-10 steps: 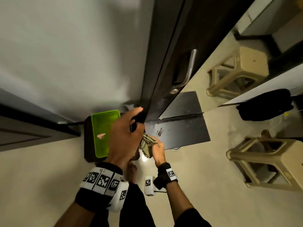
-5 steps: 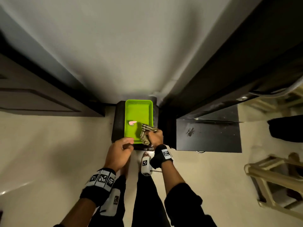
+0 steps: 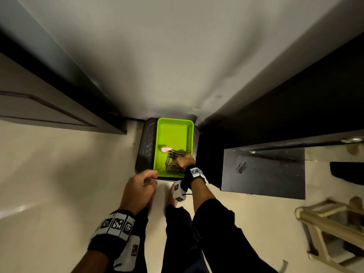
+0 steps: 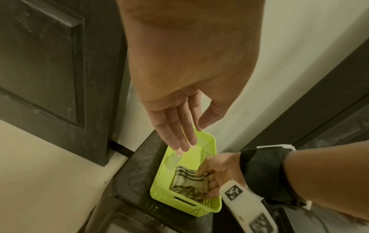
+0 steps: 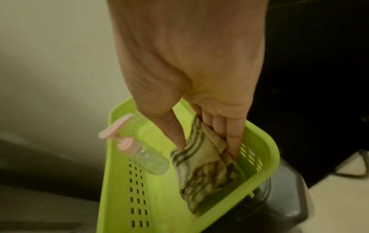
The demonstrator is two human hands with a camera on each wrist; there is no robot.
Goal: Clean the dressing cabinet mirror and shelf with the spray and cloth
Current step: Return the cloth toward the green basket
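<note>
A bright green basket (image 3: 173, 123) (image 4: 185, 203) (image 5: 119, 189) stands on a dark stool by the wall. A clear spray bottle (image 5: 151, 162) (image 4: 172, 160) with a pink head (image 3: 166, 149) lies inside it. My right hand (image 3: 182, 160) (image 5: 207, 149) (image 4: 217, 173) reaches into the basket's near right corner and pinches the striped cloth (image 5: 201, 171) (image 3: 172, 164) (image 4: 187, 181) between thumb and fingers. The cloth rests on the basket floor. My left hand (image 3: 146, 181) (image 4: 191, 138) hangs empty over the basket's near left edge, fingers relaxed.
The dark cabinet shelf (image 3: 262, 172) juts out to the right of the basket, with the mirror (image 3: 334, 152) behind it. A beige plastic stool (image 3: 325, 223) stands at the lower right. A dark door (image 3: 49, 107) is on the left, pale floor (image 3: 59, 174) below it.
My view swung from the cabinet door to the basket. The right hand carried the cloth down into the basket. The left hand left the door edge and dropped to the basket's front.
</note>
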